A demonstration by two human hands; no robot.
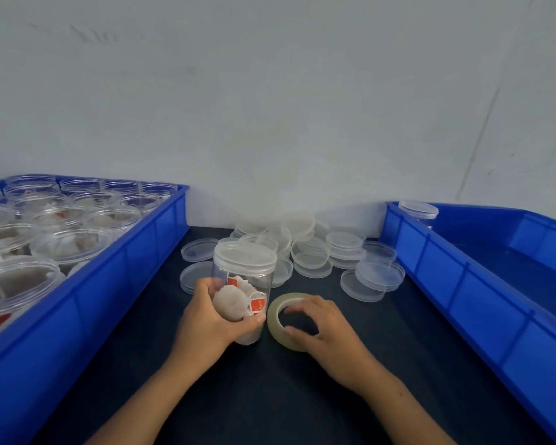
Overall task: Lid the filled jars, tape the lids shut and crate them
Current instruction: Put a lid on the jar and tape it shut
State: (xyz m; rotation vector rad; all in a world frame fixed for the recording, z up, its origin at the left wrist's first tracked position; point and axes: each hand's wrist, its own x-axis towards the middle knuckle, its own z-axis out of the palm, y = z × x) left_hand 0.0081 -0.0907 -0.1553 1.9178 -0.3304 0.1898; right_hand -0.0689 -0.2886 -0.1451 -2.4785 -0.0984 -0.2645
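My left grip (211,319) held a lidded jar (243,284), right grip (321,329) pinched the tape roll (278,308); taping not begun, left crate (116,284) full of unlidded jars, right crate (463,284) held one.

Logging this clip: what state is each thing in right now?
Jar: lidded, filled, upright, gripped by left hand.
Tape roll: flat on the table, right hand grasping it.
Loose lids: heaped on the table, unused.
Left crate: full of open filled jars.
Right crate: holds one lidded jar.
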